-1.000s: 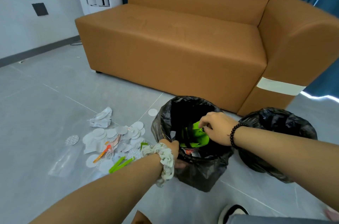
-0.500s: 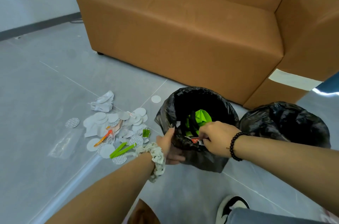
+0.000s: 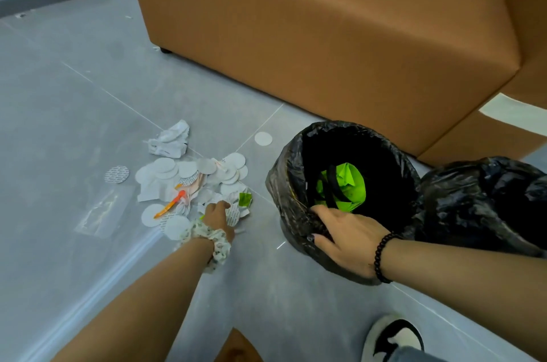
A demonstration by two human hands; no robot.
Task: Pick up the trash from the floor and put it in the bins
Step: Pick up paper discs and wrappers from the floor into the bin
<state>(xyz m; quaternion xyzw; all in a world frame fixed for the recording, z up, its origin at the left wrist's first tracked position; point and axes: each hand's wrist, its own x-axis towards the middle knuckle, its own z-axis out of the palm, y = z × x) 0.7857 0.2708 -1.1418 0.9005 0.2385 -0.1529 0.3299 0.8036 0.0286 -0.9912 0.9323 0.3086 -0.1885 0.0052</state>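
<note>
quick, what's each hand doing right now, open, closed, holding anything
Left hand: down on the trash pile, fingers curled; whether it grips anything cannot be told.
Right hand: holds the near rim of the bin.

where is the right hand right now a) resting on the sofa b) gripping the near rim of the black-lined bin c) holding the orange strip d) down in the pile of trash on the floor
b: the right hand grips the near rim of the black-lined bin, while the left hand is down in the trash pile.
</note>
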